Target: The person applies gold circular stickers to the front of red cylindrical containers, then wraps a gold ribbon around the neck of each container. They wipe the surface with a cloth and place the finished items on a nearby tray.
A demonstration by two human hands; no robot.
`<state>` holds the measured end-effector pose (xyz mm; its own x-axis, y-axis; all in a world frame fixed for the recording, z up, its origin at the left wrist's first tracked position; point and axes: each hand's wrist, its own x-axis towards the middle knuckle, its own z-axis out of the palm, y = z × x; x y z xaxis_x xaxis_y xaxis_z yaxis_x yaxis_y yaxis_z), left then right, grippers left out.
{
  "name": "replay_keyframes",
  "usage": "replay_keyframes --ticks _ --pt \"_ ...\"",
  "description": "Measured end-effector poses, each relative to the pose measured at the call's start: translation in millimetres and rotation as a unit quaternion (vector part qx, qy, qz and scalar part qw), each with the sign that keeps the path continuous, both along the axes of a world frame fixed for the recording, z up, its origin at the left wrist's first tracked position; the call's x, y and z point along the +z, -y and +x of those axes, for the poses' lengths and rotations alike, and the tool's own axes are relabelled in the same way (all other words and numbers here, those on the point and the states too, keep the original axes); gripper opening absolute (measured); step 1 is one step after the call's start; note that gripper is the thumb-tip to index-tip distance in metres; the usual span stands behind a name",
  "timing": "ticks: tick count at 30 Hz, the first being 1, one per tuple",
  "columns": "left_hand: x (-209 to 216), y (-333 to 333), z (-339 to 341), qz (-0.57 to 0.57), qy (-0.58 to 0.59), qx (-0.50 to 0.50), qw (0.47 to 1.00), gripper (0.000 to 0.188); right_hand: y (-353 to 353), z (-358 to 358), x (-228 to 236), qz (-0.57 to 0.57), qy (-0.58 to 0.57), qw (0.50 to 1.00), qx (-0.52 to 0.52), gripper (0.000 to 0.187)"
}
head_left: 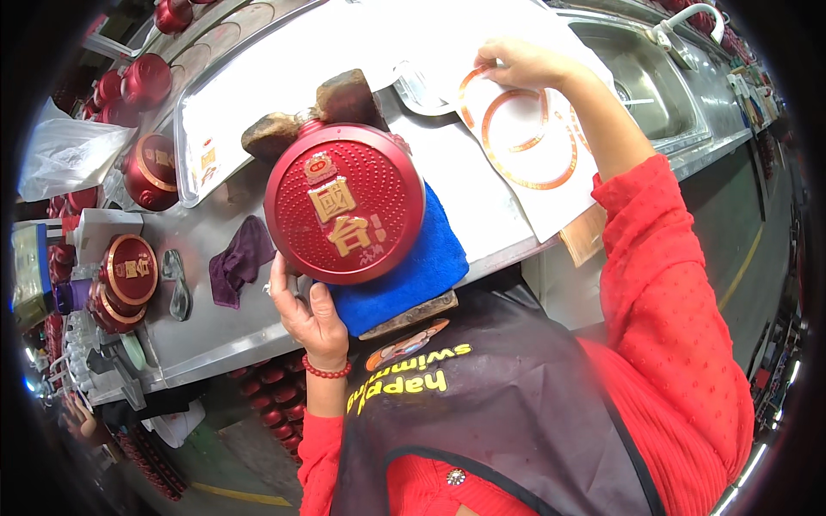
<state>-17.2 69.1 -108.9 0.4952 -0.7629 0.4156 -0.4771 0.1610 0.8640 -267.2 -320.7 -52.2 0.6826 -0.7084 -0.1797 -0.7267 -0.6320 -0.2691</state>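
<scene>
A round, flat-sided red bottle (288,202), studded with small dots and bearing gold characters, leans on a folded blue towel (443,245). Its neck end rests between two dark, worn support blocks (351,96). My left hand (311,322) holds the bottle's lower left edge, with the fingers partly hidden. Over at the right, my right hand (520,64) pinches one end of a curved orange-red decal strip (467,90) at the white decal sheet (546,211). A larger ring-shaped decal (572,163) lies on that sheet.
A clear tray (185,159) with white decal paper sits left of the bottle. A purple cloth (238,262) and more red bottles (131,271) are farther left. By my right arm is a metal sink (667,107) with a white tap (697,19). A small clear dish (422,90) stands beyond the bottle.
</scene>
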Motion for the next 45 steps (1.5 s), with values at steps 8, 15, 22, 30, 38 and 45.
replay_keyframes --ticks 8,15,22,30,38,45 --pt "2 0 0 0.009 0.013 0.009 1.0 0.059 31 8 2 0.007 0.119 0.991 -0.055 0.022" --pt "-1 -2 1 0.027 0.002 0.019 0.999 0.059 136 59 -58 -0.164 -0.059 0.978 -0.117 0.034" --pt "0 2 7 0.009 -0.036 0.013 0.999 0.06 114 49 -12 -0.138 -0.038 0.988 -0.051 0.036" --pt "128 71 25 -0.096 0.135 -0.087 0.982 0.041 -30 1 115 -0.073 0.215 0.962 0.154 0.012" --pt "208 191 -35 0.065 0.049 -0.46 0.884 0.046 -119 -14 198 -0.227 0.258 0.895 0.284 0.01" --pt "198 146 -28 0.036 0.013 -0.374 0.927 0.025 -138 4 166 -0.091 0.357 0.888 0.276 0.013"
